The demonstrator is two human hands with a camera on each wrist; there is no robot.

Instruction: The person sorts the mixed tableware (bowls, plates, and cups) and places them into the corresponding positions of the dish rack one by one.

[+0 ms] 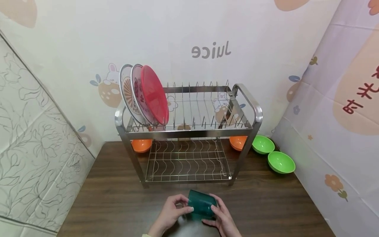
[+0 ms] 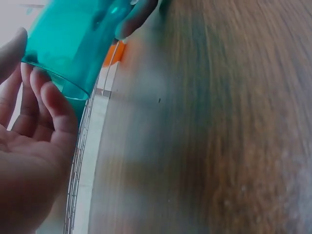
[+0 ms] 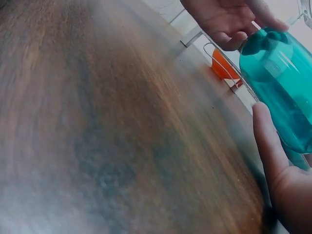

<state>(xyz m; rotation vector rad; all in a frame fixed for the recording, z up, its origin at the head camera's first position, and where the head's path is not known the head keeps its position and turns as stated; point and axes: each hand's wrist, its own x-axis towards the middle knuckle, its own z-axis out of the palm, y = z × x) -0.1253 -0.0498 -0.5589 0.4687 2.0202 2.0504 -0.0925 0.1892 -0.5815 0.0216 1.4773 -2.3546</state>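
A translucent teal cup (image 1: 202,203) lies on its side in the air between my two hands, close over the table. My left hand (image 1: 174,210) pinches it at the rim on the left, thumb outside and fingertips just inside, as the left wrist view shows at the cup's mouth (image 2: 58,80). Around its other end my right hand (image 1: 222,215) grips it, with the thumb on the near side. In the right wrist view one finger of this hand (image 3: 287,180) stretches out along the underside of the cup (image 3: 280,73).
Behind the hands stands a two-tier metal dish rack (image 1: 189,133). Its upper tier bears a red plate (image 1: 155,95) and two patterned white plates (image 1: 127,89) at the left. Orange bowls (image 1: 142,145) show behind the rack's legs. Two green bowls (image 1: 281,162) sit at the right wall.
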